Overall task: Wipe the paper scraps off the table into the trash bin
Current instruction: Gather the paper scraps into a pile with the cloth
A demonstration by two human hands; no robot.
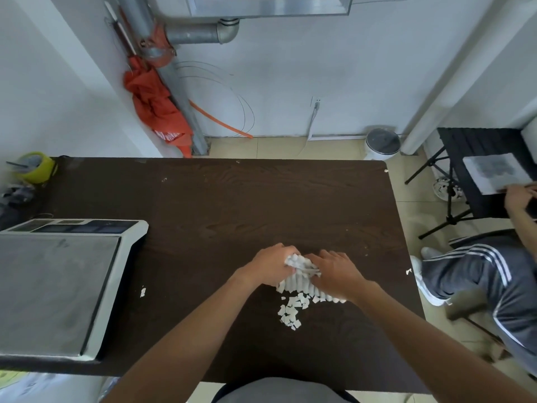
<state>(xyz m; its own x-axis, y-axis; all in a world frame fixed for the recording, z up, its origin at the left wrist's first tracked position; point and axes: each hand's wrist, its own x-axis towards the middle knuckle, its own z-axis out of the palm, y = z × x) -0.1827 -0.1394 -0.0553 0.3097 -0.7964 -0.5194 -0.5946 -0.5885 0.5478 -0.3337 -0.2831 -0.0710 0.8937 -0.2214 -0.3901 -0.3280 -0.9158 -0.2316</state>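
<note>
A pile of white paper scraps [293, 308] lies on the dark brown table [232, 205], near its front right part. My left hand [268, 263] and my right hand [337, 271] press together around a bunch of the scraps [299, 264], fingers curled onto the paper. More scraps trail toward me below the hands. Single scraps lie apart at the left [143, 291], at the right edge [408, 271] and at the far right corner [473, 171]. A white trash bin with a dark lid [382, 144] stands on the floor beyond the table's far right corner.
A white scale with a steel platform [58, 289] fills the table's left side. A yellow-green cup [36, 167] stands at the far left corner. A seated person in grey striped trousers [488, 280] is right of the table, beside a black folding stand [470, 158].
</note>
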